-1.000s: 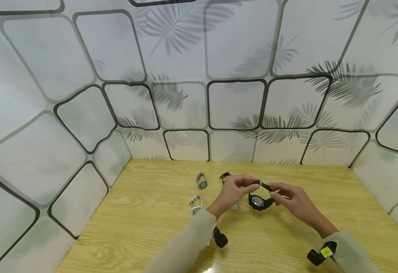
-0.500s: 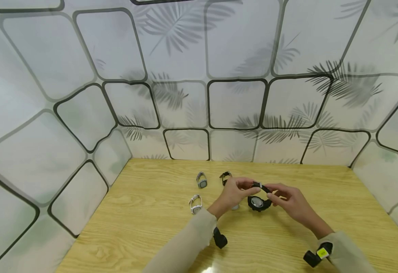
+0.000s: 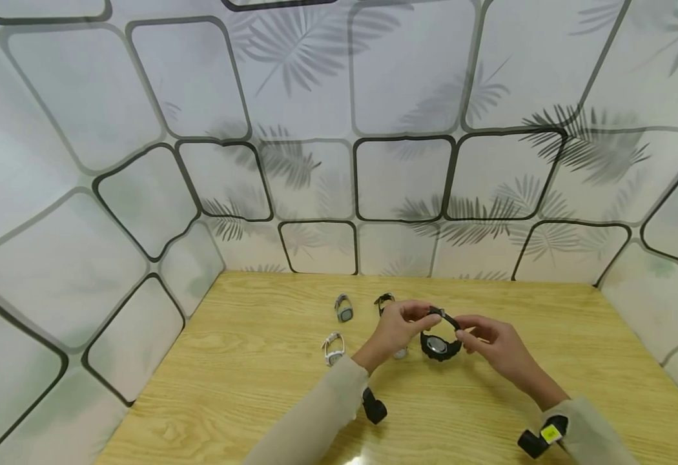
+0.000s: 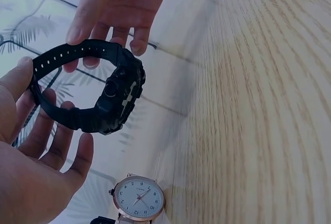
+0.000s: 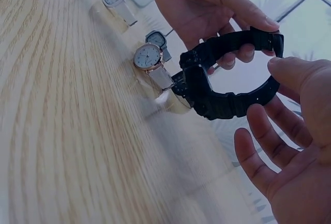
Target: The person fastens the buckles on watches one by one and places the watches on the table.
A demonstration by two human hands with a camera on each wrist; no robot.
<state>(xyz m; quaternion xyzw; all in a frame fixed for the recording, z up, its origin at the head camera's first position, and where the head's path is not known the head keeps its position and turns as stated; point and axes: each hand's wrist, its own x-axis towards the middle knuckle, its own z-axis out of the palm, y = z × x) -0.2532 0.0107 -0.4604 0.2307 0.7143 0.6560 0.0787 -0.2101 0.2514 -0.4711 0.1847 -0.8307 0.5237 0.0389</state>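
Note:
A chunky black digital wristwatch (image 3: 439, 347) is held up over the table, its strap bent round into a loop and its case hanging lowest. My left hand (image 3: 396, 326) pinches the strap at the buckle end between thumb and fingers. On the opposite side, my right hand (image 3: 498, 342) pinches the strap too. The left wrist view shows the row of holes along the strap (image 4: 77, 50) running between both thumbs. Below the left hand lies a watch with a round white dial and rose-gold rim (image 4: 138, 198), mostly covered by that hand in the head view.
On the wooden table (image 3: 246, 387), a grey watch (image 3: 345, 313) and a white watch (image 3: 334, 357) lie left of the hands. Another black watch (image 3: 384, 299) sits behind the left hand. A patterned cloth wall (image 3: 316, 181) encloses the back and sides.
Both hands have shifted slightly left with the black watch. Its loop looked flatter half a second ago and stands more open to the head view now. The other watches have not moved.

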